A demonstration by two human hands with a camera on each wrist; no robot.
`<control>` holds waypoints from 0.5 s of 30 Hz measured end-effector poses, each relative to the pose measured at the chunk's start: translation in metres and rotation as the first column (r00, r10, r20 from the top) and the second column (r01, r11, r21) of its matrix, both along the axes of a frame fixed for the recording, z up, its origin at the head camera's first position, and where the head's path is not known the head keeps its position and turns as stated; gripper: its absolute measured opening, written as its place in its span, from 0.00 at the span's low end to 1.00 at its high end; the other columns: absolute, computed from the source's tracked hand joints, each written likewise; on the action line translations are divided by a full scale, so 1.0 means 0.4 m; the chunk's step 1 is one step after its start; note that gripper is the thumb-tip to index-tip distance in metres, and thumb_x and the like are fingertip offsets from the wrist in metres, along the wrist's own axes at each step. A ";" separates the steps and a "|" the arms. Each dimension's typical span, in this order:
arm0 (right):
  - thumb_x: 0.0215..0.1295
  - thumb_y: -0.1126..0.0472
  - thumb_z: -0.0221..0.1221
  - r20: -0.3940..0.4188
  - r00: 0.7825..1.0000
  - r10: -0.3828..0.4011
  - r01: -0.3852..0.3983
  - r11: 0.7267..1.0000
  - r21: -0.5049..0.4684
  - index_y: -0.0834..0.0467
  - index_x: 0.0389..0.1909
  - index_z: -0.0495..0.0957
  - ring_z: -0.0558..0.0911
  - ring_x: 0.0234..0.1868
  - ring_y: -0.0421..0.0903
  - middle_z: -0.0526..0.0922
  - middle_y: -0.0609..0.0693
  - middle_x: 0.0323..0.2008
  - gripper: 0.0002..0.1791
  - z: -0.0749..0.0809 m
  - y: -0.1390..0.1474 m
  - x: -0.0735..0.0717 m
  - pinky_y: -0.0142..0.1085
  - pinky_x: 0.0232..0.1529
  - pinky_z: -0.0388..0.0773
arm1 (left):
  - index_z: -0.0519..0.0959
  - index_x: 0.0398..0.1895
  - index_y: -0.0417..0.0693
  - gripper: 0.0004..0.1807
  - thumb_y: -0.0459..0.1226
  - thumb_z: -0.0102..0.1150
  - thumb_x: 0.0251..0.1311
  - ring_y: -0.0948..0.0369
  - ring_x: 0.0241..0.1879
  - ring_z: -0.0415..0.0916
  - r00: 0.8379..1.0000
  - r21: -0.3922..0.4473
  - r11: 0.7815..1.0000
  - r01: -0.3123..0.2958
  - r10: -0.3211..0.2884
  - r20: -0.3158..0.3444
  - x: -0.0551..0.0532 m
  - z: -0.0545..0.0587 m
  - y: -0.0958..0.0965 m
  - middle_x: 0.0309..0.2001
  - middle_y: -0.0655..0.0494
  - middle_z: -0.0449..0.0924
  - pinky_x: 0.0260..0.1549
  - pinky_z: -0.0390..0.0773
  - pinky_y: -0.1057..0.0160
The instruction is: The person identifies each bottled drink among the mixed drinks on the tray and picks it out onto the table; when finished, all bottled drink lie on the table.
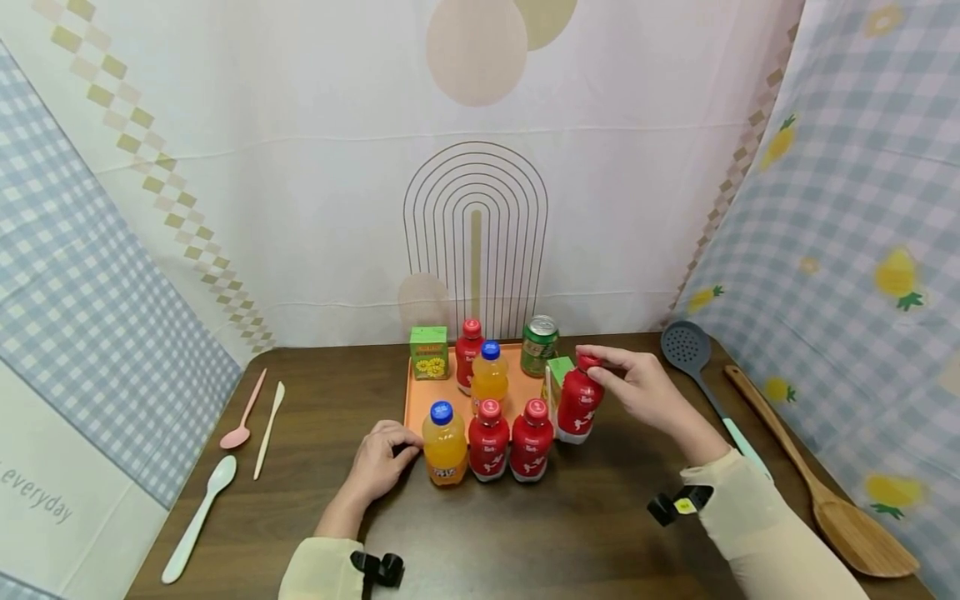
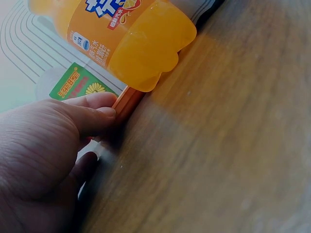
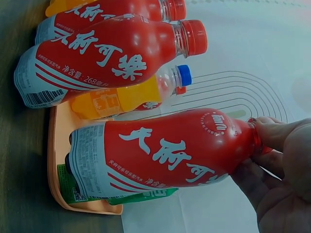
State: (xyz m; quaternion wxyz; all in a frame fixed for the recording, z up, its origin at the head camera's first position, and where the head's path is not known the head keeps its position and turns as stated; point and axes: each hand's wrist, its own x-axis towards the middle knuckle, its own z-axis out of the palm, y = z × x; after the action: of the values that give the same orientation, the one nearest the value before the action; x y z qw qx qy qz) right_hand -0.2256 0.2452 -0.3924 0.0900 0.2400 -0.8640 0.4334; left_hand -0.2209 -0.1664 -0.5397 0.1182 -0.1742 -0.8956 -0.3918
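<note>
My right hand point(image 1: 637, 387) pinches a red cola bottle point(image 1: 580, 404) by its neck and cap. The bottle leans slightly over the right side of an orange tray point(image 3: 54, 160), overlapping a green drink carton point(image 1: 558, 370). With thumb and fingers, my left hand point(image 1: 378, 462) pinches the tray's rim point(image 2: 127, 103) at its front left. Beside that hand stands a blue-capped orange soda bottle point(image 1: 446, 450), in a row with two red bottles point(image 1: 489, 446), point(image 1: 531, 446); the row hides the tray's front edge.
Toward the tray's back are a green carton point(image 1: 429, 354), a red bottle point(image 1: 468, 358), an orange soda bottle point(image 1: 490, 382) and a green can point(image 1: 539, 343). Spoons point(image 1: 198, 521) and a pale knife point(image 1: 268, 429) lie left; a skimmer point(image 1: 687, 347) and wooden spatula point(image 1: 855, 529) lie right.
</note>
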 end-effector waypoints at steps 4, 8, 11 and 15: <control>0.66 0.60 0.61 -0.013 1.000 0.000 0.001 1.000 0.022 0.52 0.58 0.77 0.82 0.38 0.43 0.83 0.50 0.48 0.20 0.000 0.003 0.005 0.33 0.35 0.80 | 0.86 0.30 0.60 0.10 0.31 0.69 0.53 0.64 0.45 0.72 1.000 -0.003 1.000 -0.002 0.002 -0.001 -0.002 -0.003 0.000 0.32 0.73 0.80 0.47 0.74 0.54; 0.66 0.62 0.60 -0.045 0.999 -0.016 0.019 0.998 0.058 0.54 0.57 0.78 0.82 0.38 0.41 0.84 0.51 0.48 0.19 -0.008 0.013 0.019 0.33 0.35 0.80 | 0.86 0.30 0.60 0.10 0.32 0.69 0.54 0.65 0.45 0.71 1.000 -0.005 1.000 -0.002 0.002 0.010 -0.004 -0.004 0.000 0.32 0.74 0.80 0.48 0.74 0.55; 0.65 0.63 0.60 -0.065 0.998 -0.028 0.033 0.996 0.080 0.55 0.57 0.78 0.82 0.38 0.40 0.84 0.51 0.48 0.18 -0.017 0.026 0.033 0.32 0.34 0.79 | 0.86 0.30 0.61 0.10 0.32 0.69 0.54 0.65 0.45 0.71 1.000 -0.006 1.000 -0.001 0.002 0.013 -0.003 -0.005 0.000 0.32 0.74 0.80 0.48 0.74 0.55; 0.66 0.61 0.60 -0.057 0.998 -0.032 0.038 0.994 0.103 0.53 0.57 0.78 0.82 0.38 0.38 0.83 0.50 0.49 0.18 -0.026 0.047 0.058 0.32 0.34 0.79 | 0.86 0.30 0.61 0.11 0.31 0.69 0.53 0.65 0.44 0.72 1.000 -0.001 1.000 0.000 0.000 -0.016 -0.003 -0.006 -0.001 0.31 0.74 0.80 0.47 0.74 0.55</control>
State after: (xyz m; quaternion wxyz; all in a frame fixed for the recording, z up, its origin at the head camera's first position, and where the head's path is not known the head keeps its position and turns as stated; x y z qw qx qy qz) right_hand -0.2026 0.2640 -0.4028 0.1090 0.2413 -0.8865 0.3795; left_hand -0.2221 -0.1668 -0.5420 0.1251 -0.1772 -0.8950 -0.3899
